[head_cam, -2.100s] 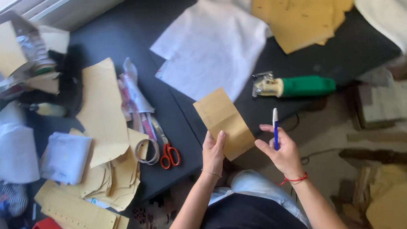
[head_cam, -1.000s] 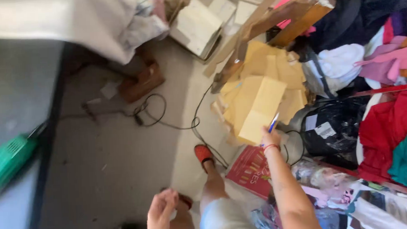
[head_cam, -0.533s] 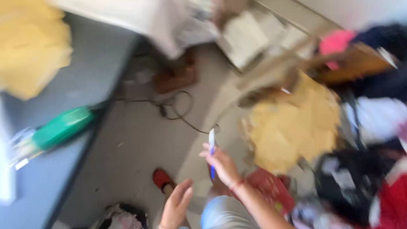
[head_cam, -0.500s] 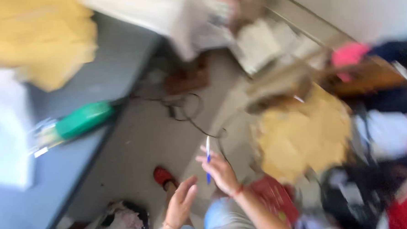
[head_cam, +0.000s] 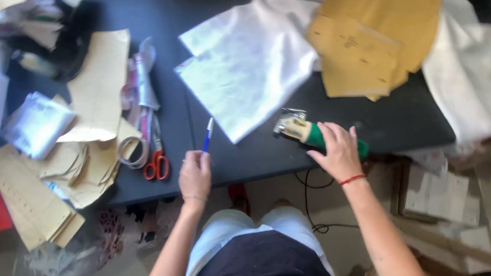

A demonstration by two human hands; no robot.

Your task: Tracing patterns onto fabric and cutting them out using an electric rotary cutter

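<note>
My left hand (head_cam: 195, 174) is at the near edge of the black table (head_cam: 257, 154) and holds a blue and white pen (head_cam: 207, 135) that points away from me. My right hand (head_cam: 337, 150) rests over the green handle of a small electric cutter (head_cam: 303, 131) with a metal head, which lies near the table's front edge. A white sheet of fabric (head_cam: 242, 72) lies just beyond both hands. A stack of tan paper pattern pieces (head_cam: 368, 39) sits on more white fabric at the far right.
Red-handled scissors (head_cam: 157, 164), a roll of tape (head_cam: 130, 151) and plastic-wrapped items lie left of the pen. More tan pattern pieces (head_cam: 97, 84) and white scraps cover the table's left side. A black cord (head_cam: 309, 207) runs on the floor. Cardboard pieces (head_cam: 441, 193) lie at the right.
The view swung from the cluttered floor back to the table. The pen has passed from my right hand to my left, and my right hand now lies on the green cutter.
</note>
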